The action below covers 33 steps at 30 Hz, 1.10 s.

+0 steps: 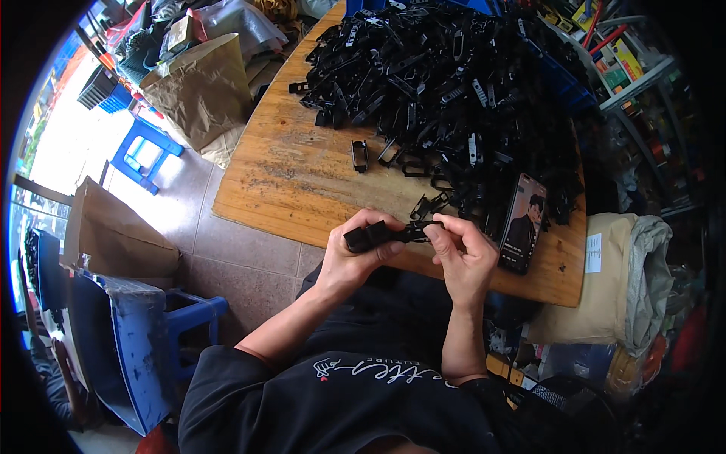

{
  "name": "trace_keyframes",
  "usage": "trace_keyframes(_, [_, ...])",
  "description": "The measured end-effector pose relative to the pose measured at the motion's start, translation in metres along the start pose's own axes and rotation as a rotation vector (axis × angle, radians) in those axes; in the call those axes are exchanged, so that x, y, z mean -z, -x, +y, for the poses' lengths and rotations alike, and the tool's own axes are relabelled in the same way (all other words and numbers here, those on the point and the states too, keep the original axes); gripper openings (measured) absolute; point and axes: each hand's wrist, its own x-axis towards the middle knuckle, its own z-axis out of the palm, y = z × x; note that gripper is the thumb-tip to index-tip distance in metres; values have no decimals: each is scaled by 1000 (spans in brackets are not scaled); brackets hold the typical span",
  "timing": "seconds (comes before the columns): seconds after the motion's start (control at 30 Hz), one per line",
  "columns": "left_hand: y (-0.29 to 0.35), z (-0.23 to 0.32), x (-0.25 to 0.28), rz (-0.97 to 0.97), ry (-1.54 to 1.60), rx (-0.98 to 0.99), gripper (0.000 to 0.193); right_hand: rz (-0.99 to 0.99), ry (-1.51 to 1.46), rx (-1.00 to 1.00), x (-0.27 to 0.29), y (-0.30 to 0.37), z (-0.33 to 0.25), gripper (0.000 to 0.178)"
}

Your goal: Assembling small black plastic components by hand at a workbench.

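Observation:
Over the near edge of the wooden table, my left hand (354, 257) is closed round a black plastic part (367, 237) with a blocky end. A narrow, frame-like end of it reaches toward my right hand (465, 261), whose thumb and forefinger pinch that end. The exact kind of part cannot be made out. Just beyond my hands, a few loose black pieces (431, 203) lie on the table. One small black rectangular frame (359, 156) stands apart from the heap. A big pile of similar black plastic parts (423, 83) covers the far side.
To my right, a phone (523, 223) with a lit screen rests on the wooden table (280, 163). Blue bins (563, 79) edge the pile. Paper sacks (594, 276), a blue stool (144, 155), an open carton (117, 227) and a blue chair (140, 348) stand around the table.

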Motion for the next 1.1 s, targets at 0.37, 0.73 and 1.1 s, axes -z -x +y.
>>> trace_keyframes(0.37, [-3, -1, 10, -34, -139, -161, 22, -61, 39, -18, -3, -5, -5, 21])
trace_keyframes(0.73, [-4, 0, 19, 144, 226, 123, 24, -19, 382, 176, -11, -25, -2, 31])
trace_keyframes(1.1, [-9, 4, 42, 174, 563, 109, 26, -133, 752, 544, -21, -71, 13, 10])
